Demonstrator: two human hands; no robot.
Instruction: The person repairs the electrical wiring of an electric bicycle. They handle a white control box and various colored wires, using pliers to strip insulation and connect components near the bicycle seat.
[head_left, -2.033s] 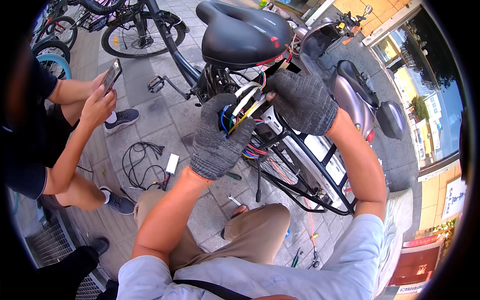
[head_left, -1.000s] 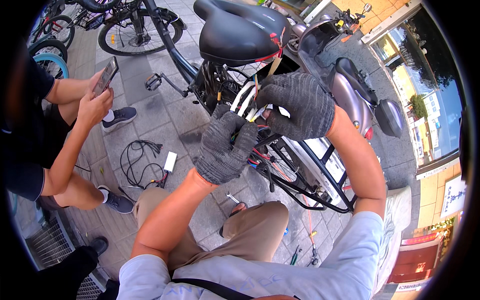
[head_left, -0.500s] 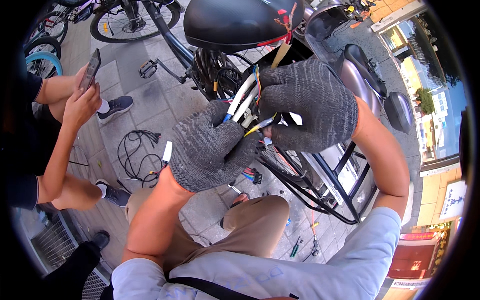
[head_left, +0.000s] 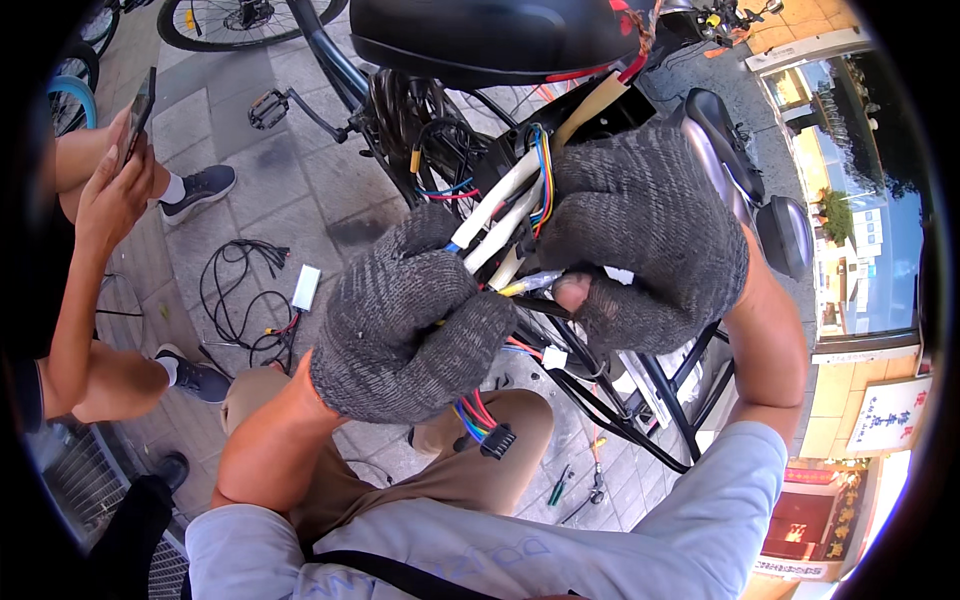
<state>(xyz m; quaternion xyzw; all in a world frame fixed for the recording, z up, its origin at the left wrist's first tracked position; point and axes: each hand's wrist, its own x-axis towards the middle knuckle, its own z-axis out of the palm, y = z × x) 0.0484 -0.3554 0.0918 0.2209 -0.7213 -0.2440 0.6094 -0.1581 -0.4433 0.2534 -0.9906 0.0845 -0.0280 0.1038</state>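
Observation:
Both my hands wear dark grey knitted gloves. My left hand is closed around a bundle of white-sleeved cables and thin wires under a bike's black saddle. Between the hands runs a yellow wire, one end at my left fingertips and the other pinched by my right hand, whose bare thumb tip pokes out of the glove. Rainbow-coloured thin wires loop beside the right fingers. Below my left hand hangs a black multi-pin connector on coloured wires.
A person at the left holds a phone. On the paving lie black cables with a white box, and a green-handled tool. The bike's black rear rack stands close under my right hand; a scooter is parked beyond.
Both hands sit slightly lower, with the right one also further right. More of the yellow wire, my right thumb tip and the hanging black connector show. The whole view has shifted a little.

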